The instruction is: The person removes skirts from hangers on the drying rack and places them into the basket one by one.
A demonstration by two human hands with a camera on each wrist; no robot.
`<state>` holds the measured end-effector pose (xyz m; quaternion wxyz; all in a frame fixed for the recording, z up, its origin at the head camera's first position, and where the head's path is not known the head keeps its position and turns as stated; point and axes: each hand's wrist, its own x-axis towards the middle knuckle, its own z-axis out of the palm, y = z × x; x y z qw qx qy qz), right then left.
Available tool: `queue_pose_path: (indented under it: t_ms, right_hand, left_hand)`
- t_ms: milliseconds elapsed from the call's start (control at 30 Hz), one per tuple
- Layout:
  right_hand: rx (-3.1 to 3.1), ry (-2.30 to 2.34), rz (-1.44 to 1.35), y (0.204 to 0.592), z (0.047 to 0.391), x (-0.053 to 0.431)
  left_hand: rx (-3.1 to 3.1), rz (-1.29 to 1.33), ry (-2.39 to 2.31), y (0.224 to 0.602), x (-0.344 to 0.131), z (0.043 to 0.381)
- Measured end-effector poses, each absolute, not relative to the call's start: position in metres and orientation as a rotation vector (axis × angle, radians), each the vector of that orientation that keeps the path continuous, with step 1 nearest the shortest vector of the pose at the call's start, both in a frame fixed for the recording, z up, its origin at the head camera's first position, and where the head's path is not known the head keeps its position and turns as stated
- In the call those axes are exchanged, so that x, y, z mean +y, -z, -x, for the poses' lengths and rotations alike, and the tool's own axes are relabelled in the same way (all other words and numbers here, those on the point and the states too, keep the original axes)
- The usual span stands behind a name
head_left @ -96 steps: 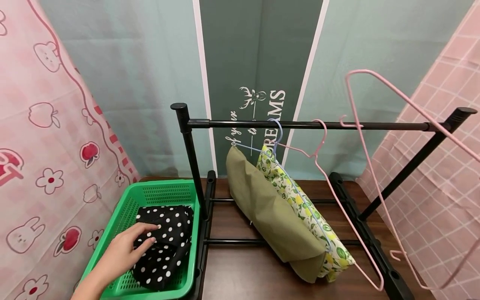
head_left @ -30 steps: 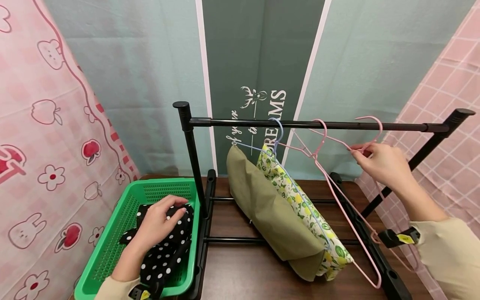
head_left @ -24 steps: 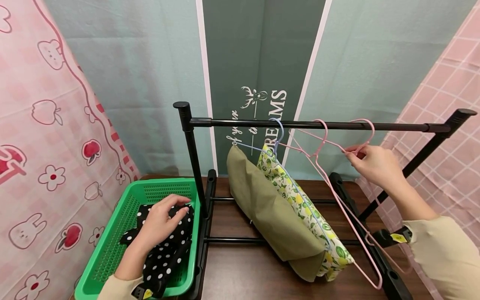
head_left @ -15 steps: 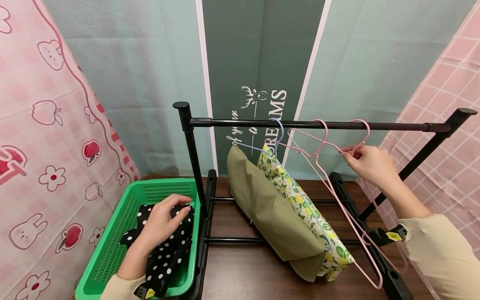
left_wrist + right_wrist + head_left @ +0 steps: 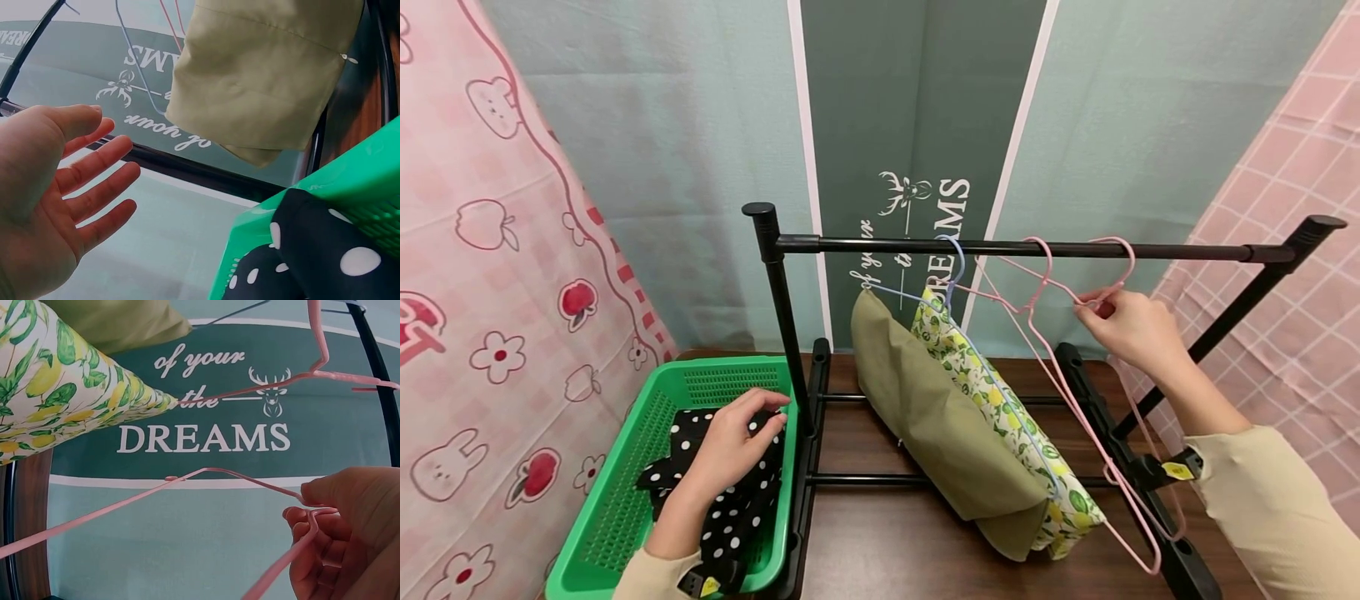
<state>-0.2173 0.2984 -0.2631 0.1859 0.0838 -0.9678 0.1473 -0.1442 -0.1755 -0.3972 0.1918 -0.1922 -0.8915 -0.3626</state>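
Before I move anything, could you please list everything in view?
Rack: 1, black, on table
Table: 1, brown, under rack
Basket: 1, green, left of rack
Dotted cloth: 1, black and white, in basket
Blue hanger: 1, blue, on rack
Olive cloth: 1, olive, on blue hanger
Pink hangers: 2, pink, at rack
Lemon-print cloth: 1, white, yellow and green, on left pink hanger
Backdrop: 1, teal and green, behind rack
Side sheets: 2, pink, left and right
Sleeves: 2, cream, on both arms
Wrist devices: 2, black, at sleeves
Left hand: 1, over dotted cloth
Right hand: 1, pinching right pink hanger
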Motion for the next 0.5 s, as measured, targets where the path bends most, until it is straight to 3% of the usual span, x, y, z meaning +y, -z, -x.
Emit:
queue_pose_path:
  t_ms: [300,500]
  right_hand:
    - [-2.741,-0.490,-0.202,0.256,0.212,0.299]
    - [-2.758,-0.523,-0.040,0.247,0.203,0.305]
  left_hand:
    - [-2.492,0.541,1.035,0.401,-0.175,0.144]
    - [-2.491,0.546,1.032,0.400,-0.176,0.144]
